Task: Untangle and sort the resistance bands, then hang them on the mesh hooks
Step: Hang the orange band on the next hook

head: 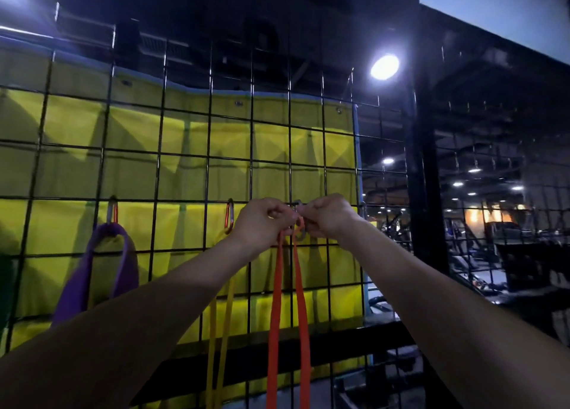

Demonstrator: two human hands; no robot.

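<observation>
Pinching the top loop of the orange resistance band (288,300), the left hand (262,223) and right hand (327,217) work it onto a grey carabiner (299,220) near the mesh panel's (185,149) right edge. Light, soft, stretchy rubber: best gripped at the fold.

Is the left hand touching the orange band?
Touching. The head view shows the left hand with its fingers curled around the top of the orange band, right beside the right hand at the mesh.
</observation>
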